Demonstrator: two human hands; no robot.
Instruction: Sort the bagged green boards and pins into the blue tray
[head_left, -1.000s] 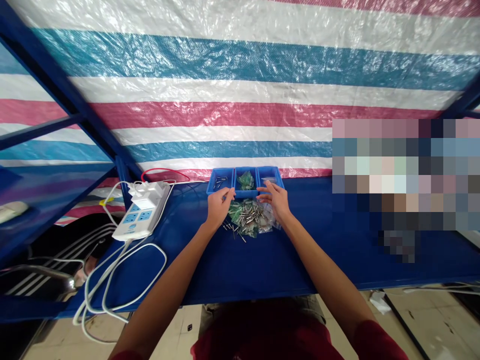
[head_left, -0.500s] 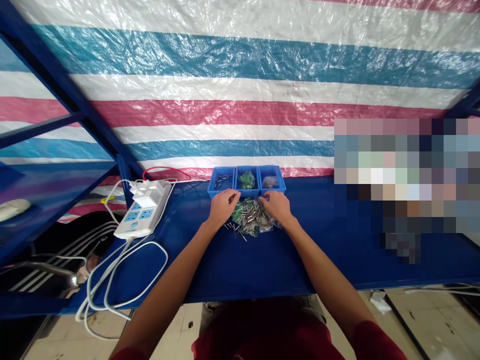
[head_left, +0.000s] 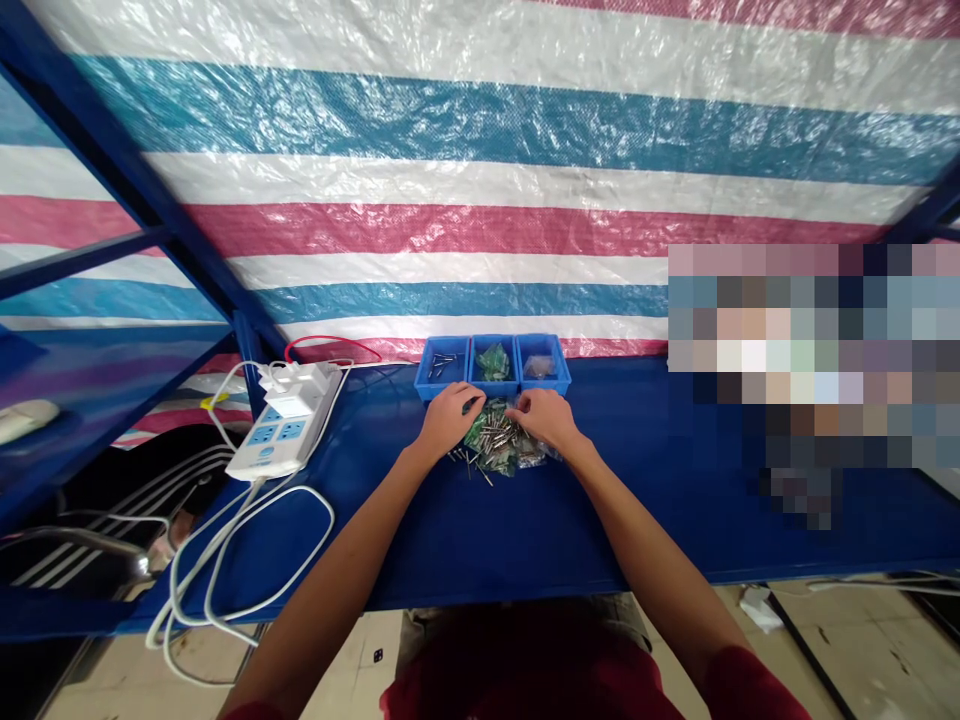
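A loose pile of slim metal pins or screws (head_left: pixel 499 432), with green and clear plastic packets among them, lies on the blue table. At the pile's upper left, my left hand (head_left: pixel 450 418) has its thumb and fingers curled together; anything between the tips is too small to make out. My right hand (head_left: pixel 549 418) reaches over the upper right of the pile, fingers bent and pinched, and what they grip is hidden. Just beyond stand joined blue bins: the left bin (head_left: pixel 430 388) has a few metal pins, the middle one green packets (head_left: pixel 493 362), the right one clear packets (head_left: pixel 538 367).
A white power strip (head_left: pixel 281 430) with plugged-in adapters sits on the left, its looped white cables (head_left: pixel 330 500) trailing over the table edge. A striped plastic sheet (head_left: pixel 450 230) hangs behind. Blue frame bars (head_left: pixel 180 240) rise at the left. A blurred-out patch covers the right.
My right hand has shifted slightly left, closer to my left hand over the pile. My left hand has barely moved, its fingertips edging right. The bins look unchanged.
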